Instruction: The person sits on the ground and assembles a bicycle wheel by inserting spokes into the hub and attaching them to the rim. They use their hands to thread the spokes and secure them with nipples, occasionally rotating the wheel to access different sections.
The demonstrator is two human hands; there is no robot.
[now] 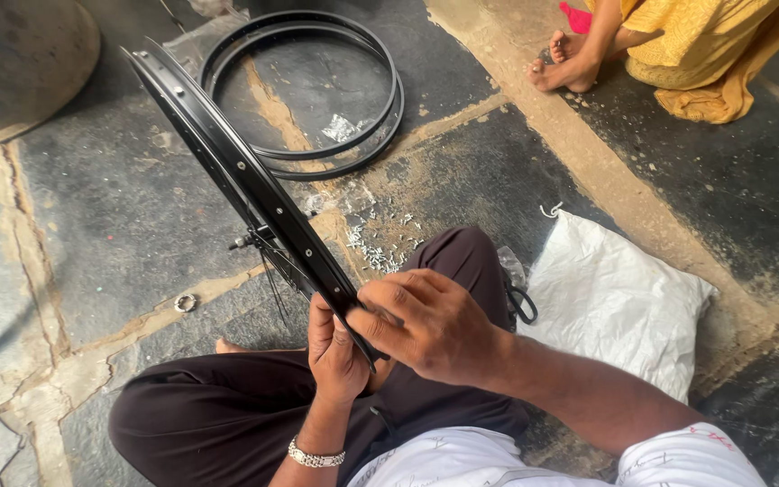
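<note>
Seated cross-legged on a stone floor (119,198), dark trousers, white shirt. A black wheel rim (227,162) stands on edge over the lap, running from the hands up toward 11 o'clock, its near end pinched at picture centre. Left hand (334,347) closed around the rim's lower edge from beneath, fingers wrapped, a metal bracelet (316,455) on the wrist. Right hand (430,325) curled over the rim from the 3 o'clock side, thumb and fingertips pressing on its outer face; whether something small sits between those fingertips I cannot tell. A hub (250,240) with a few thin spokes (274,284) shows behind the rim, at 9 o'clock from the hands. Judgement: the rim looks stiff, light for its span and smooth-painted, so likely to slip or swing if held by one point; a two-handed hold low on the hoop, as here, seems the steady place, and the spokes look bendable, best left alone. Just beyond the knee at 12 o'clock lies a scatter of small silver bits (376,243). Farther off at 12, two more bare black rims (317,90) lie flat, stacked. A white sack (615,302) rests at 3 o'clock. A metal ring (186,303) lies at 9 o'clock. Another person in yellow cloth (687,45) sits at 2 o'clock, well apart.
</note>
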